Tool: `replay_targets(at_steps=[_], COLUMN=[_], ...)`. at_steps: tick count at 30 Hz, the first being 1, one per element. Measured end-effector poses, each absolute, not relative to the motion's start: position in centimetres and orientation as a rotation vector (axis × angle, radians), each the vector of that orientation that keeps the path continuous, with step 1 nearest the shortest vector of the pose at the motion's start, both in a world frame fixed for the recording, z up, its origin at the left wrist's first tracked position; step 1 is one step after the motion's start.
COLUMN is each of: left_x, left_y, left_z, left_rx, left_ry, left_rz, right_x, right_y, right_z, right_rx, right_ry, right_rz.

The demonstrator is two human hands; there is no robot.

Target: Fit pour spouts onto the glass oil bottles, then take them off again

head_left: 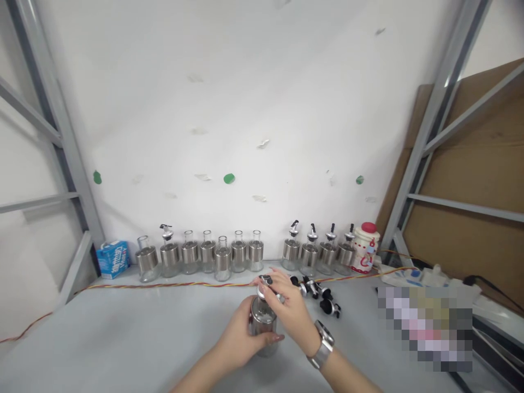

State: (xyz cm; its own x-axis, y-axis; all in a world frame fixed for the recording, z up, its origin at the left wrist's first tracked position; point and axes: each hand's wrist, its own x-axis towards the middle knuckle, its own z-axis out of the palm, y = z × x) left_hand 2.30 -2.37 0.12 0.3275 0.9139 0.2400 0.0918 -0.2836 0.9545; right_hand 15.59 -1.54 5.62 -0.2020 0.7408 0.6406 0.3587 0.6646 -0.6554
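My left hand (pixel 239 335) is wrapped round the metal-banded body of a glass oil bottle (pixel 263 316) at the front middle of the table. A pourer stopper (pixel 262 292) with a black tip sits at the mouth of this bottle, and the fingers of my right hand (pixel 289 303) are closed round it from above. Whether the stopper is fully seated I cannot tell, as my fingers cover part of it. Several loose pourer stoppers (pixel 326 307) lie on the table just right of my right hand.
Along the wall stand several bottles without stoppers (pixel 222 259) and, to the right, several with stoppers (pixel 310 254). A blue carton (pixel 113 260) is at the left end, a white canister with a red lid (pixel 364 251) at the right. A twisted cable (pixel 164 285) crosses the table (pixel 123 338).
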Motion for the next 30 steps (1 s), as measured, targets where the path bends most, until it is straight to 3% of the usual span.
replay_targets(at_steps=[9,13,16,20,23,26,30], left_x=[1.1,0.6,0.6,1.0,1.6,2.3,2.7], left_y=[-1.5,-0.9,-0.6,-0.7,-1.3,-2.0,-2.3], left_z=[1.4,1.5,1.4,0.8,0.1,-0.7,-1.1], left_rx=[1.624,1.689,1.665,1.619,1.615,1.679,1.74], left_ry=[0.833,0.916,0.903,0.917,0.968,1.089,1.172], left_rz=[0.915,0.957,0.985,1.076,1.143,1.247,1.27], right_x=[17.1,18.0,18.2,17.7,16.9,15.8,15.4], right_y=[-3.2,-3.0,-2.8,-3.1,-3.2,-3.1,-2.3], right_z=[4.5,3.9,3.7,4.0,4.5,5.1,6.6], right_rx=[-0.948,-1.028,-1.086,-1.197,-1.19,-1.156,-0.975], right_ry=[-1.838,-1.801,-1.839,-1.883,-1.903,-1.832,-1.554], right_rz=[0.828,0.825,0.633,0.12,0.032,0.359,1.18])
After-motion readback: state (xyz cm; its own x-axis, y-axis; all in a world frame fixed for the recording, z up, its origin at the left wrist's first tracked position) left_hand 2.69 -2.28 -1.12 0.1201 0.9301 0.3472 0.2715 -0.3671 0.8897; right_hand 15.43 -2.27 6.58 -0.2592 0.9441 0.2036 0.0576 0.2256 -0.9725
